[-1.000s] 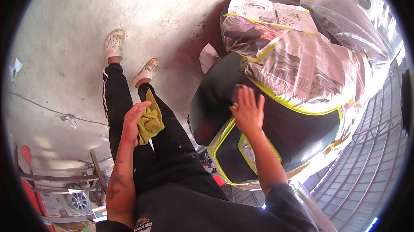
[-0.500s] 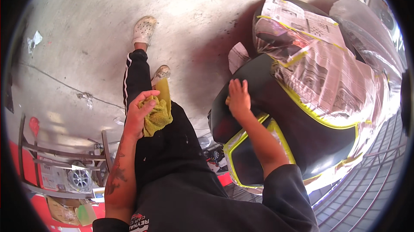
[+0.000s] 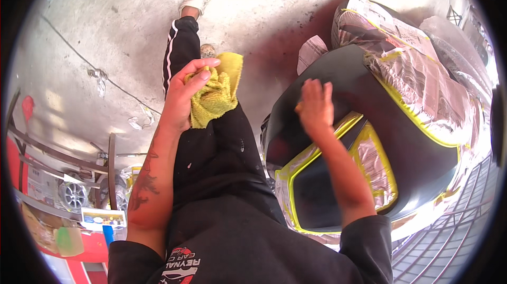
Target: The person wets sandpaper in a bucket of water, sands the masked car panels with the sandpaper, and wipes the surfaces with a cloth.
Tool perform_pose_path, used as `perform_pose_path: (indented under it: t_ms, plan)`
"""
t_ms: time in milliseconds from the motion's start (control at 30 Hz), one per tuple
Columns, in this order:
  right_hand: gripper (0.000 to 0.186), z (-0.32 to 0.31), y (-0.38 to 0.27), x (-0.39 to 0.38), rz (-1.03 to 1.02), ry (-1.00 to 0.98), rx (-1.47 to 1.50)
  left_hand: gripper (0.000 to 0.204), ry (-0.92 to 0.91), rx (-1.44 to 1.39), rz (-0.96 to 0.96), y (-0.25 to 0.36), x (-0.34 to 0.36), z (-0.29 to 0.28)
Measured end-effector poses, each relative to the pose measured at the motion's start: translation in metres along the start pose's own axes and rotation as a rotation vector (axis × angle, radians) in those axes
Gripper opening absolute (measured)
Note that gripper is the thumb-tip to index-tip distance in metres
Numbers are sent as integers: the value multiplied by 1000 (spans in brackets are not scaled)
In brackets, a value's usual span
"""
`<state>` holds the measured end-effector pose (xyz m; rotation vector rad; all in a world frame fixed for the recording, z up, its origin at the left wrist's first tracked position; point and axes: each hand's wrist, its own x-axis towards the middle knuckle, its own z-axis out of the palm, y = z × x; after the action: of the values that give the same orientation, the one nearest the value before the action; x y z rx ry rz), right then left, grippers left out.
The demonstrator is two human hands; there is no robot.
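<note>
A crumpled yellow-green microfiber cloth (image 3: 214,102) is gripped in my left hand (image 3: 182,91), with one flap sticking up past the fingers. My right hand (image 3: 317,107) lies with its fingers stretched out on the matte black body panel (image 3: 412,165) of a vehicle; the fingers are slightly blurred. A small yellowish bit shows at the edge of that hand, too small to make out. Yellow masking tape (image 3: 404,105) borders the black surface. Beyond it, newspaper and clear film (image 3: 430,91) cover the rest of the vehicle.
A brown metal frame (image 3: 58,154) stands at lower left, near a wheel (image 3: 73,194). Thin cord-like line (image 3: 74,46) crosses the concrete floor (image 3: 137,25). Metal grating (image 3: 454,226) lies at lower right. A loose paper flap (image 3: 311,53) sticks out beside the panel.
My left hand has moved up and to the right with the cloth. The right hand has slid over the panel, appearing farther right. The whole view has shifted, showing more of the taped openings.
</note>
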<state>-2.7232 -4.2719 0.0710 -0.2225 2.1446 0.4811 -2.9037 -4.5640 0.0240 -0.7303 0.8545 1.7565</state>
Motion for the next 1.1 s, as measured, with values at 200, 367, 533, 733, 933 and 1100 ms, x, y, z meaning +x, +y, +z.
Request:
perform_pose_path:
  t_ms: [200,367,533,733,933,1100]
  plan:
    - [53,110,-156,-105,-444,-130,17,27,0,-46,139,-34,-68,-31]
    - [56,-2,-32,-13,-143,-33,53,28,94,-123,186,-49,-120,-79]
    - [61,50,-40,32,22,-103,-142,32,150,-94,212,-53,-130,-107]
    - [52,119,-174,-46,-533,-440,-70,37,282,-154,235,-74,-137,-176]
    - [41,33,-82,109,-302,-809,-182,44,430,-223,170,-99,-142,-213]
    - [41,87,-124,77,-352,-844,-290,43,414,-148,147,-107,-121,-202]
